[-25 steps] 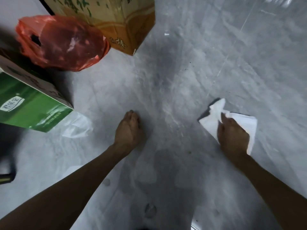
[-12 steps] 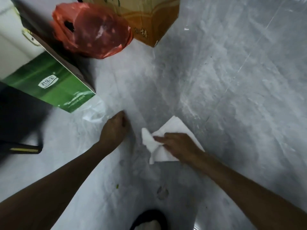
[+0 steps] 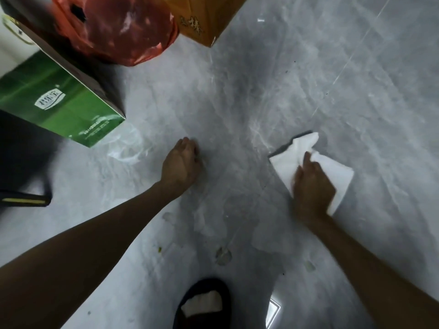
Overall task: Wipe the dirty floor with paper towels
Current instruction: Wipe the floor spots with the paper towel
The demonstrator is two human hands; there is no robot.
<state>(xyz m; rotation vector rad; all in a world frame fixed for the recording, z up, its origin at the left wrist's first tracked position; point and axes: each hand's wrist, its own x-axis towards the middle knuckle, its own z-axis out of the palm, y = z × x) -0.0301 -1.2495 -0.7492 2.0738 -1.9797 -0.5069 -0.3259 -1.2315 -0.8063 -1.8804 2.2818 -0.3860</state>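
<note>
The right hand (image 3: 311,188) has swept the paper towel (image 3: 337,179) from the middle, close by the left hand, out to the right. Its fingers (image 3: 306,162) lie together and flat on the towel, pressing it to the grey floor (image 3: 356,91). The towel's far edge is bunched up past the fingertips.

The left hand (image 3: 180,162) is planted on the floor well to the left. Its fingers seem bent under and together, holding nothing, though blur makes that hard to judge.

A scrap of clear plastic (image 3: 128,148) lies left of that hand, touching a green box (image 3: 59,103). Farther off, a red bag (image 3: 114,29) sits just beside an orange box (image 3: 204,17). These hem in the far left.

Near the person are a round stain (image 3: 223,256) and a foot in a black slipper (image 3: 204,302).

In count: one towel, two hands, two boxes, one bag, one slipper.
</note>
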